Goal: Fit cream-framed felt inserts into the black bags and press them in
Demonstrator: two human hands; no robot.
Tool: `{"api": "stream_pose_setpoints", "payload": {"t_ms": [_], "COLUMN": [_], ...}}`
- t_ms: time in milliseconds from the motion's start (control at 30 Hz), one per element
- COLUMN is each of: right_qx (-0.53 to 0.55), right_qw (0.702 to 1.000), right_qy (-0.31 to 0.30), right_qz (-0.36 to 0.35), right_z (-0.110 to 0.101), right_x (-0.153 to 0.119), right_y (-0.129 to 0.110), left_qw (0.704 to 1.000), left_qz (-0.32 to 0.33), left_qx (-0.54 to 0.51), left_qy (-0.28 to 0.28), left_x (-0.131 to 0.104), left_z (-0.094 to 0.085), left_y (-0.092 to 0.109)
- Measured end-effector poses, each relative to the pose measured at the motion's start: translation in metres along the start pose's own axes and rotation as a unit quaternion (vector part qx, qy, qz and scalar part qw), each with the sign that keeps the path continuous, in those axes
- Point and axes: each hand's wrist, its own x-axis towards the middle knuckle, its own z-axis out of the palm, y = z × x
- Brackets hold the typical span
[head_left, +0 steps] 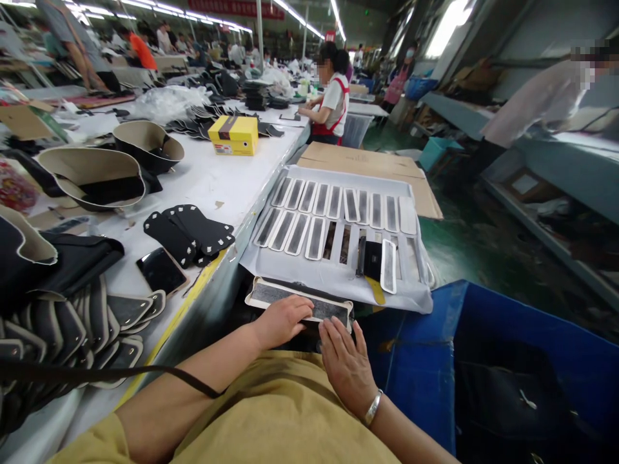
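Note:
In front of my body lies a long dark panel with a pale edge (278,295), its grey face upward. My left hand (285,319) is closed over its near edge, fingers on top. My right hand (349,367) lies with its fingers stretched out flat on the panel's right end. What is under the panel is mostly hidden. Just beyond it, a cloth-covered board (271,267) bears rows of grey strips with white borders (297,233). A small black object (371,259) and a yellow-handled tool (375,291) lie near one loose strip (388,265).
The white table (232,177) on the left holds a phone (162,270), black cut pieces (181,232), open bag bodies (91,174), stacked pieces (82,322) and a yellow box (234,136). A blue bin (425,367) stands right. Co-workers (333,96) are farther off.

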Motion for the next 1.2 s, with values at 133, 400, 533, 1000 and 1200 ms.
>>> {"api": "stream_pose_setpoints", "payload": {"t_ms": [133, 400, 533, 1000, 1200], "right_qx": [-0.007, -0.001, -0.001, 0.008, 0.012], "right_qw": [1.000, 0.998, 0.997, 0.999, 1.000], "right_qy": [0.013, 0.058, 0.051, 0.033, 0.025], "right_qz": [0.000, -0.023, -0.056, -0.008, 0.008], "right_z": [-0.002, -0.017, -0.017, -0.010, 0.007], "right_x": [0.002, 0.022, 0.034, 0.019, 0.008], "right_y": [-0.002, -0.001, 0.004, 0.001, 0.003], "left_qw": [0.998, 0.983, 0.982, 0.995, 0.993], "left_qz": [0.020, -0.110, -0.131, -0.068, -0.108], "left_qx": [0.058, 0.097, 0.056, 0.001, -0.009], "left_qy": [-0.002, 0.112, 0.122, 0.074, 0.056], "left_x": [-0.010, -0.064, -0.082, -0.028, -0.018], "left_z": [-0.001, -0.043, -0.060, -0.025, -0.023], "left_y": [0.001, -0.044, -0.065, -0.016, -0.014]}}
